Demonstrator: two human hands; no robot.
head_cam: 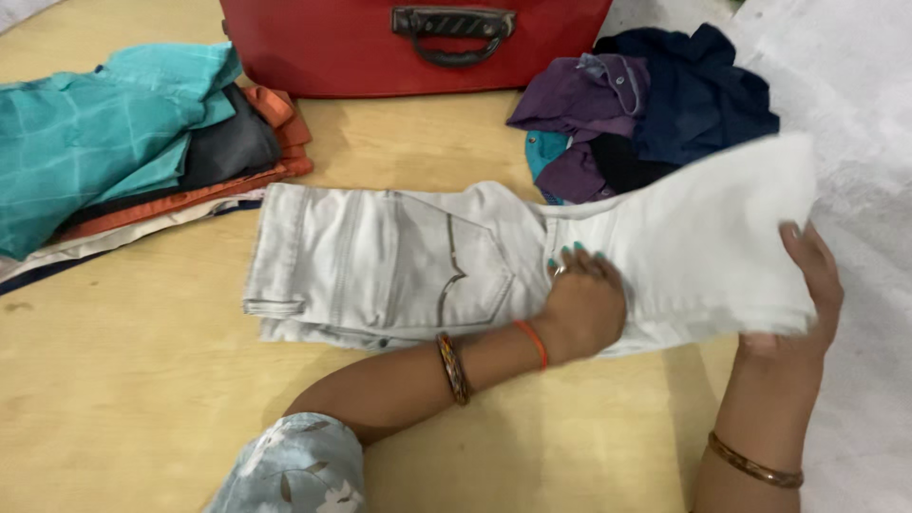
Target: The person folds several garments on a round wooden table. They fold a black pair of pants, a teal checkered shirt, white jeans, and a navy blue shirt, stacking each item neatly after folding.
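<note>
My left hand (581, 309) lies flat on the pale jeans (399, 261), palm down, fingers (575, 255) spread a little and pressing the cloth to the bench (142, 399) about where the legs meet the seat. It pins; it grips nothing. My right hand (807, 285) holds the leg end of the jeans lifted off the bench, thumb on the near face; my other fingers are behind the cloth, so I judge them closed on it but cannot see them. The waistband end lies flat toward the left, back pocket up, just beside a stack of folded clothes (142, 152) in teal, grey and orange.

What could go wrong, as I judge it: the raised leg is broad and limp, and I hold it at one edge only, so its far corner could droop and the fold come down crooked. If my left palm eases, the layers beneath could slide and the edges stop matching. The lifted cloth hangs near the loose heap of purple and navy clothes (646, 104) by the red suitcase (418, 43); swinging it wide could snag that heap and drag a piece along. The right part of the jeans also reaches toward the bench's edge, where it could slip off.
</note>
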